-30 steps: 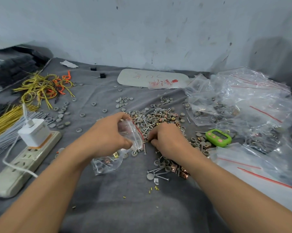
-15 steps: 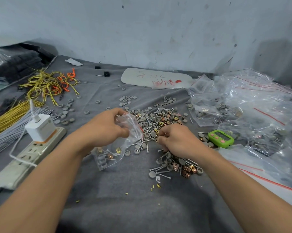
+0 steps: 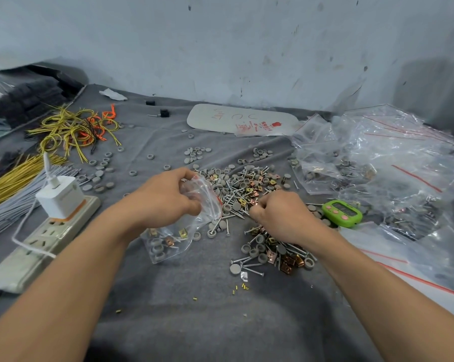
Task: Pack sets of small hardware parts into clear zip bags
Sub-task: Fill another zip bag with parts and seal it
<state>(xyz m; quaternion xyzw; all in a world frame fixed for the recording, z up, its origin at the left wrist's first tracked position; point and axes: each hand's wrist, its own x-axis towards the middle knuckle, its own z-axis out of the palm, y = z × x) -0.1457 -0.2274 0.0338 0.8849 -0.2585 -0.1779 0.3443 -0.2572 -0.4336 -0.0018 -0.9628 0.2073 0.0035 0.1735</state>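
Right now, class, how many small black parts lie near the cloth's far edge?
2: one black part by the far edge, right of the white scrap; the second black part just nearer, to its right. Others may be hidden.

Both forearms reach forward, left grip (image 3: 168, 199) pinching between thumb and fingers, right grip (image 3: 280, 215) knuckles-up with fingers curled under.

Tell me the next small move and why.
Probably carry the right hand the short way left to the zip bag and drop in what it picks. It curls at the hardware pile; the left hand holds the bag's mouth beside it, with caps and clips already inside.
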